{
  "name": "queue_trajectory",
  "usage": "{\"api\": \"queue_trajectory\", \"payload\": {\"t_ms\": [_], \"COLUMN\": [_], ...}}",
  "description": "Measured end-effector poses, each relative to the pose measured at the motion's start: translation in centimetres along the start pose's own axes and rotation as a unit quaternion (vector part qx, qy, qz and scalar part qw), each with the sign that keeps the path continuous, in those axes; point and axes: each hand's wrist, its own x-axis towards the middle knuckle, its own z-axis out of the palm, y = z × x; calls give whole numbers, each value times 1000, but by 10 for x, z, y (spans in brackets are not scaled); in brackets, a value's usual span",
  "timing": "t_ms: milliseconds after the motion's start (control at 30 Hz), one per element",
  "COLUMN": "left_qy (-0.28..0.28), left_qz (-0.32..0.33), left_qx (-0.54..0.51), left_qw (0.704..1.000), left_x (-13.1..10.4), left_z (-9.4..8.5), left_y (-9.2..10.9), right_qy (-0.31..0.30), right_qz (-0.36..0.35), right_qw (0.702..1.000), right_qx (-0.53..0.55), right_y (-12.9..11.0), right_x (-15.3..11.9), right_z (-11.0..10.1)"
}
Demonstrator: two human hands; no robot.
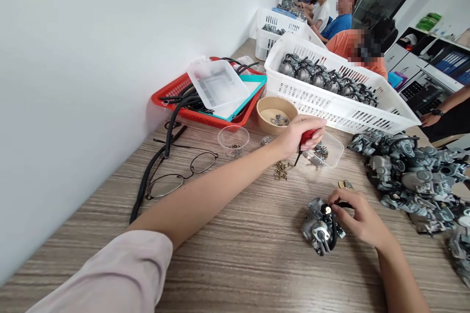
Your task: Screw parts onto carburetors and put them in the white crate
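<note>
My left hand [303, 134] is closed around the red handle of a screwdriver [307, 138]. Its dark shaft points down beside a small pile of brass-coloured screws [281, 170]. A grey metal carburetor [320, 227] with a black hose sits on the table, gripped at its right side by the thumb and fingers of my right hand [358, 215]. Just behind that hand lie small brass-coloured parts [345, 185]. Close to my left hand stands a clear plastic tray [332, 149] of small metal parts, partly hidden by the fingers.
Many carburetors [414, 176] are heaped on the right; more fill a white crate [330, 102] at the back. A tan bowl [277, 107], a clear cup [234, 139], eyeglasses [167, 186], a black hose [147, 181] and a red basket [205, 118] stand left. Several people sit beyond.
</note>
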Motion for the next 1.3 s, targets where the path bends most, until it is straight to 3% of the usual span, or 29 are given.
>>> {"api": "queue_trajectory", "payload": {"t_ms": [267, 333, 500, 633, 767, 900, 967, 1133, 1300], "left_qy": [-11, -19, -53, -74, -89, -73, -79, -65, -40], "left_qz": [14, 28, 72, 86, 76, 101, 105, 76, 31], "left_qx": [-22, -33, -69, -64, -31, -83, -96, -54, -29], "left_qw": [1000, 999, 994, 992, 993, 989, 987, 994, 998], "left_x": [-3, -7, -23, -39, -48, -50, -51, -54, -60], "left_z": [16, 26, 56, 71, 79, 87, 92, 101, 108], "left_y": [18, 29, 60, 82, 89, 85, 86, 97, 107], "right_qy": [11, 52, 228, 271, 295, 284, 248, 134, 81], "right_qz": [-9, -11, 13, -5, -32, -59, -70, -115, -133], "right_qw": [1000, 998, 973, 960, 949, 950, 959, 983, 987], "right_qx": [11, 18, 20, 75, 107, 114, 115, 41, -41], "right_y": [-1, 1, 6, -4, -17, -18, -16, -24, -44], "right_x": [-2, -3, -5, -5, -3, -4, -7, -16, -21], "right_z": [-1, 0, 10, 18, 25, 24, 18, 1, 1]}}
